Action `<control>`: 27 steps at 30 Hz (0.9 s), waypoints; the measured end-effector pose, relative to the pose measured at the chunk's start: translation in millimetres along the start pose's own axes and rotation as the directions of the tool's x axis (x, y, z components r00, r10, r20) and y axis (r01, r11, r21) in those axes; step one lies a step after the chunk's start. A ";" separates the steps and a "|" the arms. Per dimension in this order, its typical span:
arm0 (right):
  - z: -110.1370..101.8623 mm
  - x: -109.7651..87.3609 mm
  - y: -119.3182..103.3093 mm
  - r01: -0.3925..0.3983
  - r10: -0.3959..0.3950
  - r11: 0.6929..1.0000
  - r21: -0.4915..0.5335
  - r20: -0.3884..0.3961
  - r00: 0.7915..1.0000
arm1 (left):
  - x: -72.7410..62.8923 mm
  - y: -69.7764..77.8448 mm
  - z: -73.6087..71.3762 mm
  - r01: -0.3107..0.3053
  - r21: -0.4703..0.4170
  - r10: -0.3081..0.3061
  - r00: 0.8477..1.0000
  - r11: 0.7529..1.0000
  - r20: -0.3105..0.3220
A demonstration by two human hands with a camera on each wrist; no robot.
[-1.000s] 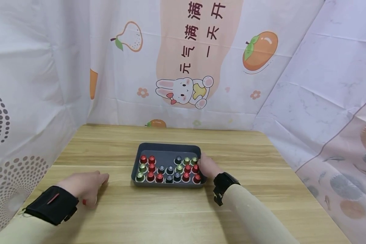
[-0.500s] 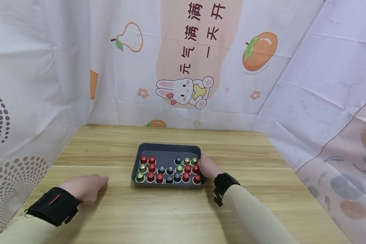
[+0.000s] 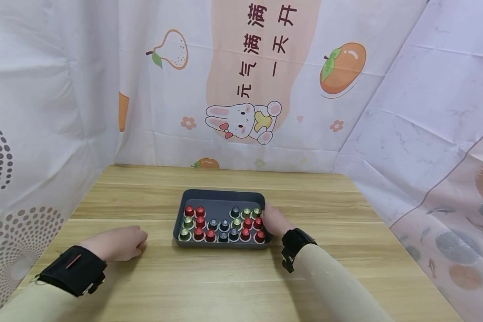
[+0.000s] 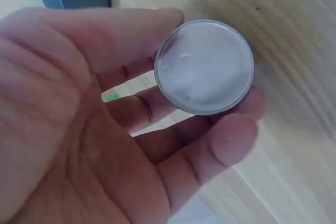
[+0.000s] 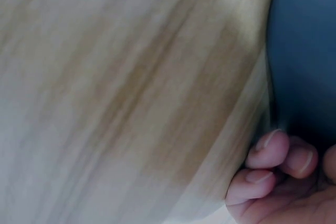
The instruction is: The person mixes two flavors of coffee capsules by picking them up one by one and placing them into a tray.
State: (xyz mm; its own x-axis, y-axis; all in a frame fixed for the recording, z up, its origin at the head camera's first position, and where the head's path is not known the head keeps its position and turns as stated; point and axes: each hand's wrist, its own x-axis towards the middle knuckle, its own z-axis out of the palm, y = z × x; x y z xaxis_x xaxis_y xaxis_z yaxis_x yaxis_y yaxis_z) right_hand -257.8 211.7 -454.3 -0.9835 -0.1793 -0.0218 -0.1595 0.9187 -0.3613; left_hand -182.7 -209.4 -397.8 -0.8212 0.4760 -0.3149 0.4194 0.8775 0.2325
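A dark grey rectangular tray point(image 3: 217, 203) sits mid-table with several red, green and dark coffee capsules standing in it in rows. At its right end my right hand point(image 3: 276, 220) grips the wall; curled fingertips point(image 5: 270, 150) lie against the dark tray side point(image 5: 310, 51) in the right wrist view. Left of the tray, apart from it, my left hand point(image 3: 118, 243) hovers low over the table. It pinches a coffee capsule point(image 4: 205, 66) between thumb and fingers, with the round silver lid facing the left wrist camera. The capsule's body is hidden behind its lid.
The wooden table point(image 3: 209, 286) reaches forward to a printed curtain point(image 3: 165, 98). More curtain hangs along the left and right sides. Inside the tray, the back middle shows bare floor.
My left hand has turned over, its fingers folding inward; the red spot seen under it earlier is out of sight in the head view. The right hand and tray keep their places.
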 end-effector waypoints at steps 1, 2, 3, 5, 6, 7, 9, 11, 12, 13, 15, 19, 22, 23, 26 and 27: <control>-0.1 0.1 -0.1 0.001 -0.001 1.000 0.002 0.000 1.000 | 0.1 -0.2 -0.1 -0.018 0.006 0.018 1.000 1.000 -0.018; -0.4 0.2 -0.2 0.004 -0.004 1.000 0.001 -0.001 1.000 | 0.2 -0.6 -0.2 -0.036 0.014 0.036 0.999 0.999 -0.035; -0.5 0.4 -0.1 0.004 -0.004 1.000 0.000 -0.002 1.000 | 0.3 -1.1 -0.4 -0.050 0.019 0.051 0.997 0.999 -0.051; -0.3 0.6 -0.2 0.005 -0.005 1.000 -0.004 -0.001 1.000 | 0.4 -2.1 -0.8 -0.064 0.018 0.065 0.995 0.998 -0.070; -0.1 0.8 -0.1 0.004 -0.004 1.000 -0.004 0.000 1.000 | 0.7 -2.4 -1.6 -0.070 0.021 0.072 0.995 0.997 -0.076; 0.3 1.0 -0.1 0.000 0.000 1.000 -0.001 0.000 1.000 | 1.1 -2.9 -2.7 -0.077 0.027 0.079 0.994 0.997 -0.080; 0.9 1.4 0.1 -0.008 0.008 1.000 -0.002 0.002 1.000 | 2.5 -3.3 -5.6 -0.070 0.034 0.073 0.994 0.997 -0.079; 0.6 1.6 0.2 -0.012 0.012 1.000 -0.003 0.002 1.000 | 4.2 -2.8 -9.3 -0.074 0.048 0.078 0.994 0.996 -0.080; 0.5 1.5 0.1 -0.018 0.018 1.000 0.000 0.002 1.000 | 5.3 -2.5 -10.9 -0.081 0.056 0.085 0.993 0.995 -0.087; 0.5 1.5 0.1 -0.019 0.019 1.000 -0.002 0.002 1.000 | 6.6 -2.0 -12.3 -0.086 0.066 0.093 0.991 0.994 -0.099; -0.1 1.4 -0.2 -0.024 0.024 1.000 -0.001 0.003 1.000 | 9.0 -0.4 -14.7 -0.109 0.082 0.119 0.983 0.991 -0.137; 0.0 1.1 -0.4 -0.005 0.005 1.000 -0.012 -0.001 1.000 | 13.5 2.4 -17.2 -0.172 0.160 0.210 0.941 0.972 -0.265; 0.2 0.7 -0.1 0.011 -0.011 1.000 -0.020 -0.009 1.000 | 16.4 5.7 -19.4 -0.178 0.241 0.258 0.896 0.954 -0.362; 0.4 0.5 0.0 0.013 -0.013 1.000 -0.021 -0.010 1.000 | 17.8 7.0 -20.2 -0.175 0.264 0.271 0.880 0.949 -0.391; 0.6 0.2 0.5 0.016 -0.016 1.000 -0.020 -0.014 1.000 | 22.6 10.6 -22.7 -0.168 0.323 0.310 0.831 0.932 -0.462; 0.7 0.1 0.6 0.020 -0.020 1.000 -0.018 -0.017 1.000 | 24.7 11.5 -23.5 -0.172 0.331 0.322 0.817 0.928 -0.479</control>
State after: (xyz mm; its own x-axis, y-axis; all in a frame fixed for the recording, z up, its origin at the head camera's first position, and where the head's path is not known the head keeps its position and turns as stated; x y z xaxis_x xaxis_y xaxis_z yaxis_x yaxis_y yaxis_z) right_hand -258.0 212.0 -455.2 -0.9814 -0.1920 0.0014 -0.1807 0.9211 -0.3447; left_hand -207.2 -189.0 -381.3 -0.7206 0.6434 0.2584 0.6588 0.7516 -0.0343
